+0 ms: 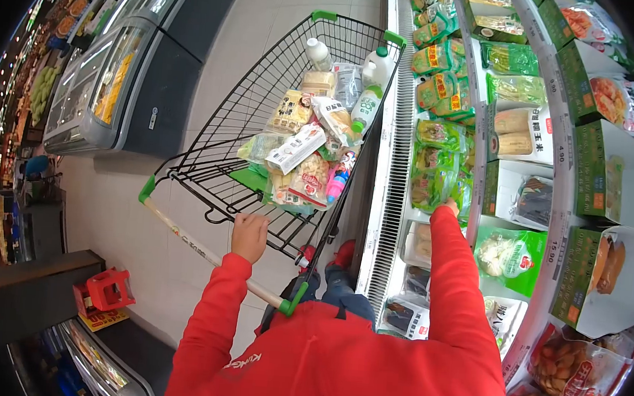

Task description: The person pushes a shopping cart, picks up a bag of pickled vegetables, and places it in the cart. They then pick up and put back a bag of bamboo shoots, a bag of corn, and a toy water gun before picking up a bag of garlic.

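Observation:
My left hand is closed, its fingers curled down at the rear wire rim of a black shopping cart, with the wrist over the handle. My right hand reaches into the chilled shelf at the edge of a green packet of vegetables. Its fingers look bent in against the packet and are partly hidden. In the cart lie a white box, a bag of pale snacks, a green-and-white bottle, a white bottle and a pink-and-blue bottle.
Along the right runs the chilled shelf with a black slotted vent, a bag of white mushrooms and boxed goods. A glass-topped freezer stands left across the aisle. A red basket-like holder is at lower left.

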Available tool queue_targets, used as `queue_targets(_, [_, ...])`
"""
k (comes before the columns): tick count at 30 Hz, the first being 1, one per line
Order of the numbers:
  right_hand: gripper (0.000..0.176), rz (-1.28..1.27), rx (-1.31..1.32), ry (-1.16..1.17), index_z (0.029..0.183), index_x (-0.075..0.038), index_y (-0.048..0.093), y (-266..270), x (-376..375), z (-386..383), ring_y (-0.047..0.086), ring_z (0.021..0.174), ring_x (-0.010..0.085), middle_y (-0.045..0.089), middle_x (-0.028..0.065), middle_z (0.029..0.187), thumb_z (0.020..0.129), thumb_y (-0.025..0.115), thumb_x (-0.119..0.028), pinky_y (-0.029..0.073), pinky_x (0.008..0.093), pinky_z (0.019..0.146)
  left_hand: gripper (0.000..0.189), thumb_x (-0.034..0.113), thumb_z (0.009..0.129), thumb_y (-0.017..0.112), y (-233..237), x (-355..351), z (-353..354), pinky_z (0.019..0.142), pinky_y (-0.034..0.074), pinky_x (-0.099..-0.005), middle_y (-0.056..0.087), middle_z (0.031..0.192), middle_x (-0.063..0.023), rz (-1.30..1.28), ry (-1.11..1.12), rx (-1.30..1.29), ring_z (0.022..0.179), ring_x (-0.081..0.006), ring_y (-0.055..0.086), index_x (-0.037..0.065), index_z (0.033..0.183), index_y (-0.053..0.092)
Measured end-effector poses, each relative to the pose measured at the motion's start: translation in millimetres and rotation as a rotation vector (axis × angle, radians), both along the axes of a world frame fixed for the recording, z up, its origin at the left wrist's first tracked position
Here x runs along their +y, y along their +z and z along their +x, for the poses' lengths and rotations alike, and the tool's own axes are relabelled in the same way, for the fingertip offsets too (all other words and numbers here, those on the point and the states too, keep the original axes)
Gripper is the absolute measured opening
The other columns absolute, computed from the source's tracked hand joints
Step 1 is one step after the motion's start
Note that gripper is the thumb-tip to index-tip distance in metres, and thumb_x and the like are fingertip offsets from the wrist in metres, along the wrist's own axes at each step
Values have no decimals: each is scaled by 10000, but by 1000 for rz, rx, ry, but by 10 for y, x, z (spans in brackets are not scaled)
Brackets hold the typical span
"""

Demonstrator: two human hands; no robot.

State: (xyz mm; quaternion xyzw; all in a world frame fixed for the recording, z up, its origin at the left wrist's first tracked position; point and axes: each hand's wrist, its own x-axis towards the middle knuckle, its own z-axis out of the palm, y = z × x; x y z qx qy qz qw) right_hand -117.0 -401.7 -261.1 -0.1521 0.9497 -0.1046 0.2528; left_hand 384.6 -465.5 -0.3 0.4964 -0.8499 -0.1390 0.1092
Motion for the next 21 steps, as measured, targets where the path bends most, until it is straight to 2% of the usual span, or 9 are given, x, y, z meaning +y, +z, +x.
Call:
queue_targets(5, [349, 0, -79, -220, 1085, -65, 571, -231, 32, -60, 596, 953, 342, 613, 198, 1026, 763, 615, -192, 480, 447, 812, 129, 116, 852, 496, -50, 2, 39, 796, 366, -372, 613, 882, -63, 3, -2, 1, 852, -276, 489, 70, 880, 613])
queue_targets(8, [507, -9, 342, -125, 1176, -15, 488, 206, -70, 344, 539, 1033, 351, 552, 235, 1111, 731, 640, -205, 427, 454, 892, 169, 125, 873, 469, -51, 10, 26, 823, 352, -365, 627, 899, -58, -4, 25, -62, 861, -270, 497, 65, 901, 624])
queue_targets(9, [645, -244, 368, -60, 1262, 0, 384, 449, -100, 526, 492, 1076, 356, 511, 267, 1137, 714, 656, -202, 388, 443, 933, 168, 140, 870, 477, -96, 14, 48, 805, 374, -371, 628, 902, -49, -20, 39, -61, 865, -268, 497, 76, 899, 629])
queue_targets(12, [660, -702, 147, 355, 1317, 9, 298, 263, -111, 968, 547, 999, 316, 537, 258, 1092, 766, 624, -154, 424, 373, 889, 137, 185, 858, 494, -112, 33, 46, 763, 396, -410, 609, 924, -28, -8, 103, -114, 891, -269, 492, 108, 879, 606])
queue_targets(13, [585, -783, -345, 206, 1312, 19, 304, 432, -36, 1371, 570, 949, 261, 554, 219, 1078, 824, 586, -136, 440, 332, 860, 139, 194, 858, 494, -84, 46, 30, 760, 395, -416, 607, 927, -24, -8, 122, -143, 901, -266, 490, 111, 878, 604])
queue_targets(16, [582, -864, -687, 322, 1361, -19, 249, 1498, 386, 2660, 553, 985, 192, 555, 178, 1105, 875, 547, -140, 435, 297, 871, 154, 215, 866, 481, -11, 92, 2, 756, 392, -433, 600, 933, -20, 2, 162, -208, 929, -258, 485, 116, 889, 598])
queue_targets(17, [661, -910, -879, 232, 1370, -31, 228, 1805, 541, 3030, 561, 1018, 317, 479, 229, 1229, 842, 588, -198, 461, 364, 845, 165, 217, 875, 469, -19, 89, 4, 758, 393, -438, 598, 932, -22, 7, 170, -211, 938, -255, 484, 116, 902, 596])
queue_targets(19, [834, -929, -289, 650, 1373, 44, 165, 1948, 856, 3583, 324, 1252, 335, 274, 254, 1360, 749, 665, -191, 312, 392, 1011, 168, 219, 877, 466, -65, 85, 22, 766, 378, -462, 597, 929, -23, -6, 180, -209, 943, -249, 482, 116, 903, 597])
queue_targets(21, [857, -912, -525, 535, 1376, 68, 124, 2171, 897, 3648, 292, 1269, 333, 274, 255, 1359, 707, 623, -124, 249, 353, 1047, 155, 218, 862, 485, -149, 84, 59, 775, 347, -501, 598, 925, -23, -36, 184, -201, 935, -244, 482, 120, 877, 603])
